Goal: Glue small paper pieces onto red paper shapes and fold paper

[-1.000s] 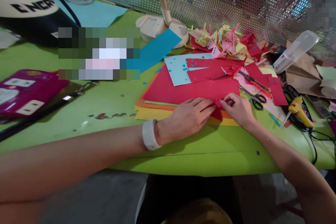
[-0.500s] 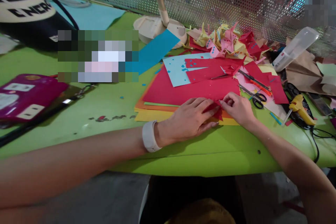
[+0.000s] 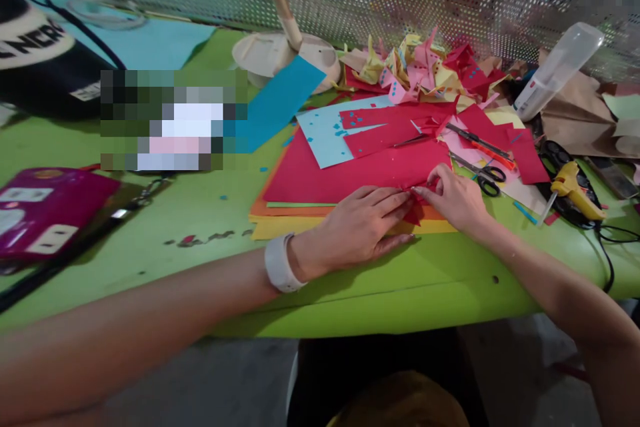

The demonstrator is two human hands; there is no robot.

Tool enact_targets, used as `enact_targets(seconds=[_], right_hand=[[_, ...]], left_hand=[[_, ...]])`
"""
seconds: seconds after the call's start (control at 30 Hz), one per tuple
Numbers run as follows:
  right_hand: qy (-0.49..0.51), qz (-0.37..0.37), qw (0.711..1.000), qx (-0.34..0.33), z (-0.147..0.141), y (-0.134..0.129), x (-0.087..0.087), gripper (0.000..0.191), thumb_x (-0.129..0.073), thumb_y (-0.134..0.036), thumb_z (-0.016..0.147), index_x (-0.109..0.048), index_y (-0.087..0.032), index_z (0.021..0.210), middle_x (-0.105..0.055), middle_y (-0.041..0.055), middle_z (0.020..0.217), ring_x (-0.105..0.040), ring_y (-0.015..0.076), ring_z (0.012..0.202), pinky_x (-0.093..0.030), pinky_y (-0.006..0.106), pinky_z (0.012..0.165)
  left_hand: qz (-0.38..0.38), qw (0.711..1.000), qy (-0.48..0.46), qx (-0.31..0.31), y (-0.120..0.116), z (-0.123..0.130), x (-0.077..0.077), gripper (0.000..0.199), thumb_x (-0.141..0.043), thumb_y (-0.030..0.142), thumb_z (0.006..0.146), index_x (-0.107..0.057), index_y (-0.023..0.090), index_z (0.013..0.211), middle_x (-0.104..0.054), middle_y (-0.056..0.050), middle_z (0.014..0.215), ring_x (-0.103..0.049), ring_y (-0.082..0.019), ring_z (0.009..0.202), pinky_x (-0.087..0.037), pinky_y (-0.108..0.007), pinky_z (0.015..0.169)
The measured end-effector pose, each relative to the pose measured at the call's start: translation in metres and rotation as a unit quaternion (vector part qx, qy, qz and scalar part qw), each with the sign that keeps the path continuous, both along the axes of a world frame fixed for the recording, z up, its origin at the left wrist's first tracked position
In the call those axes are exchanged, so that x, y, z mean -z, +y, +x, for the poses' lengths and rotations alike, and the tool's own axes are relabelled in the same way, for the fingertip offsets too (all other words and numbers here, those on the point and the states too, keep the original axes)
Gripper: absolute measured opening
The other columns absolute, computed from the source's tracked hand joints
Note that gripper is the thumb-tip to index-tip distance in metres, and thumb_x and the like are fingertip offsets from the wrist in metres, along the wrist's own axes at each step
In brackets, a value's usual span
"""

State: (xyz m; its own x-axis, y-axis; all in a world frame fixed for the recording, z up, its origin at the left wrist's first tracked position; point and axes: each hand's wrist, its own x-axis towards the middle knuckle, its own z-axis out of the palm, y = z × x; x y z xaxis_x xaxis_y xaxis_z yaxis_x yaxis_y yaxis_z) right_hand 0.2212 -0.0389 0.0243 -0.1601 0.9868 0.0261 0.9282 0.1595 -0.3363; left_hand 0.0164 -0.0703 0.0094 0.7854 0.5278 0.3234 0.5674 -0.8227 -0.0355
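Note:
Both hands are at a small folded piece of red paper (image 3: 414,215) on the near edge of a paper stack. My left hand (image 3: 357,223), with a white watch (image 3: 281,265) at the wrist, holds it with the fingers over its left side; the thumb lies lower, apart from the fingers. Thumb and fingertips of my right hand (image 3: 453,197) pinch its right upper edge. Much of the folded piece is hidden under the fingers. Beneath lie a large red sheet (image 3: 320,177) and orange and yellow sheets (image 3: 270,227).
Scissors (image 3: 490,180), a cutter (image 3: 480,143) and a yellow glue gun (image 3: 570,193) lie right. Behind are folded paper figures (image 3: 420,67), a clear bottle (image 3: 560,73) and a fan base (image 3: 260,57). A purple power strip (image 3: 55,213) and a blue strip (image 3: 285,103) lie left.
The view has shifted slightly, so the table things sit a little further left. My right thumb and fingers have moved slightly along the red paper's edge; my left hand stays on it.

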Motion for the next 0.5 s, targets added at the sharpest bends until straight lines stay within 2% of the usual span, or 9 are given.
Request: enact_targets(seconds=[0.2, 0.37, 0.5], right_hand=[[0.102, -0.031, 0.994, -0.002, 0.008, 0.003, -0.006, 0.027, -0.068, -0.043, 0.08, -0.055, -0.021, 0.071, -0.059, -0.0025, 0.06, -0.052, 0.0123, 0.058, -0.031, 0.025, 0.054], [0.093, -0.094, 0.99, -0.049, 0.009, 0.002, -0.01, 0.027, -0.07, -0.036, 0.078, -0.055, -0.02, 0.063, -0.058, -0.004, 0.054, -0.048, 0.0099, 0.051, -0.029, 0.024, 0.051], [0.127, -0.137, 0.982, -0.04, 0.012, 0.007, -0.011, 0.024, -0.068, -0.029, 0.079, -0.052, -0.02, 0.063, -0.054, -0.0061, 0.048, -0.048, 0.0087, 0.043, -0.032, 0.023, 0.048]], left_hand=[[0.0, 1.0, 0.014, 0.004, 0.0, 0.001, -0.004, 0.048, -0.043, 0.046, 0.097, -0.063, 0.011, 0.123, -0.065, -0.016, 0.125, -0.06, -0.03, 0.114, -0.05, -0.042, 0.092], [-0.023, 1.0, 0.01, 0.001, 0.0, 0.001, -0.003, 0.046, -0.049, 0.043, 0.095, -0.06, 0.012, 0.128, -0.063, -0.018, 0.127, -0.058, -0.03, 0.117, -0.049, -0.043, 0.094], [-0.028, 0.999, 0.014, 0.002, 0.0, 0.001, -0.002, 0.047, -0.049, 0.044, 0.095, -0.059, 0.013, 0.129, -0.062, -0.017, 0.129, -0.058, -0.031, 0.117, -0.049, -0.043, 0.093]])
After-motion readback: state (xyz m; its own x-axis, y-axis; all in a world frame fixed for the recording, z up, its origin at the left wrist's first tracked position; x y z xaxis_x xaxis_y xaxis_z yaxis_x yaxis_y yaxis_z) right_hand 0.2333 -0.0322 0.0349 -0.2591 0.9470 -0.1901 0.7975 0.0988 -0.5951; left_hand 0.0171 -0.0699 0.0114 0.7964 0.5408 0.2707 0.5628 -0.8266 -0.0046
